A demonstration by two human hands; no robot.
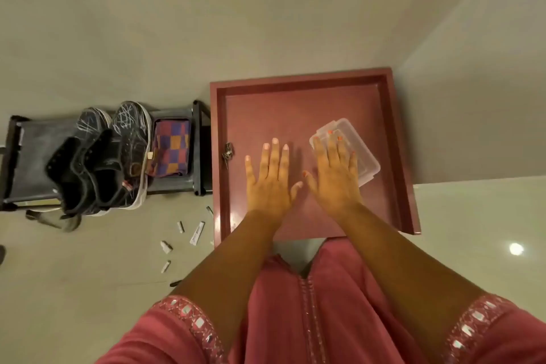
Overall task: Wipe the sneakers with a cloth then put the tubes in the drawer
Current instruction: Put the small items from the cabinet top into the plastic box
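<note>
Both hands are spread flat with straight fingers over the red surface (310, 103): the left hand (270, 183) holds nothing, the right hand (335, 174) is over a clear container (365, 151). The sneakers (100, 156) sit beside the checked cloth (171, 148) on a low rack (35, 145); the tubes (197, 233) lie scattered on the floor

We wore a loose pink dress (339, 304) with short sleeves (189, 325) edged in bands of small mirror pieces and stitching. A beaded seam ran down its front. Our forearms were bare, and the right hand (334, 174) had orange-painted nails.
</note>
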